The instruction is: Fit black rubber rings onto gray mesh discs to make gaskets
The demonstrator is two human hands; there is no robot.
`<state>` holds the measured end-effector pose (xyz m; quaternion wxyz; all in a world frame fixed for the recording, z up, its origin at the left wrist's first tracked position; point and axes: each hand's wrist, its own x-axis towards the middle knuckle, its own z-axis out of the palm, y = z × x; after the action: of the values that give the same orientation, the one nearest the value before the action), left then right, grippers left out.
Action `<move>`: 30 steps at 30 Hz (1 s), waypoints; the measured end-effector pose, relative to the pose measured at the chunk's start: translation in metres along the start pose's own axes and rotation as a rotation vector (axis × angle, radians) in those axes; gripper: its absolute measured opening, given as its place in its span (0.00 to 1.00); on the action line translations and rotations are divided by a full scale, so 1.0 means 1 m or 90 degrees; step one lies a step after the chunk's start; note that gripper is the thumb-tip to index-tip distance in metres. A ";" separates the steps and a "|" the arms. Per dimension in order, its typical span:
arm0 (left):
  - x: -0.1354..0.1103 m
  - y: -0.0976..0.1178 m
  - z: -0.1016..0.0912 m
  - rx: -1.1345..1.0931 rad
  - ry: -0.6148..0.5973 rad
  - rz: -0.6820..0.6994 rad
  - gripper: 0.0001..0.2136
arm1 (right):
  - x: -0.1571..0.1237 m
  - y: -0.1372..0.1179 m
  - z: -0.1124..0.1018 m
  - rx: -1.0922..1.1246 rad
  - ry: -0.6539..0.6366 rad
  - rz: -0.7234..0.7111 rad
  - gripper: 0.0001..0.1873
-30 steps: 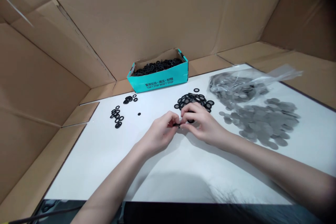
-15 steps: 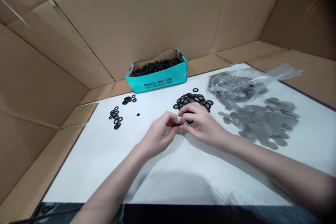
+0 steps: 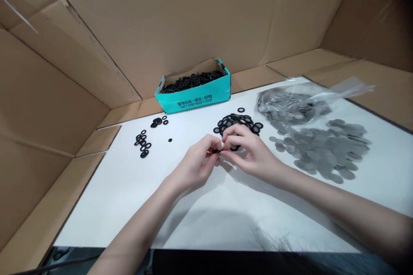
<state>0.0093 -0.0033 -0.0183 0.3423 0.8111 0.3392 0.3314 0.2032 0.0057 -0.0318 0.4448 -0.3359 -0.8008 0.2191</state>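
Between the fingertips of both hands is a small black ring [image 3: 217,151], mostly covered by the fingers. My left hand [image 3: 200,160] pinches it from the left. My right hand [image 3: 245,148] has thumb and fingers closed on its right side. Just beyond my right hand lies a pile of black rings with grey mesh discs in them [image 3: 230,121]. Farther right, loose grey mesh discs [image 3: 329,150] are spread in a heap. Whether a disc sits inside the held ring cannot be seen.
A turquoise box [image 3: 196,99] full of black rings stands at the back. Behind the loose discs lies a clear plastic bag [image 3: 290,105] of grey discs. Several black rings [image 3: 142,142] are scattered at left, near a small black dot [image 3: 170,140]. Cardboard walls [image 3: 180,17] surround the white tabletop [image 3: 112,206].
The fingers of my right hand have shifted slightly around the ring. Both hands stay in nearly the same place, and the piles look unchanged.
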 end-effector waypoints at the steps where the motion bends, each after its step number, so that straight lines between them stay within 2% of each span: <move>1: 0.000 0.000 0.000 0.013 -0.003 -0.004 0.10 | 0.000 0.001 0.001 -0.018 -0.002 0.000 0.08; 8: -0.001 0.000 -0.003 0.013 0.020 -0.085 0.07 | -0.001 0.007 0.001 -0.086 0.007 -0.001 0.04; 15: -0.001 0.000 0.001 -0.019 0.066 -0.077 0.05 | -0.001 0.006 0.002 -0.068 -0.020 0.023 0.06; 22: 0.000 0.002 -0.004 -0.001 0.006 -0.047 0.07 | -0.001 0.000 0.001 -0.002 -0.036 0.025 0.08; 26: 0.000 0.006 -0.005 0.039 -0.024 -0.035 0.08 | -0.003 0.001 0.003 -0.052 -0.028 -0.024 0.07; 30: -0.001 0.005 -0.003 0.041 -0.003 -0.038 0.08 | -0.003 0.004 0.001 -0.106 -0.046 -0.048 0.05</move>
<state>0.0082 -0.0063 -0.0135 0.3264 0.8118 0.3735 0.3082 0.2049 0.0060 -0.0362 0.3942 -0.3331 -0.8438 0.1471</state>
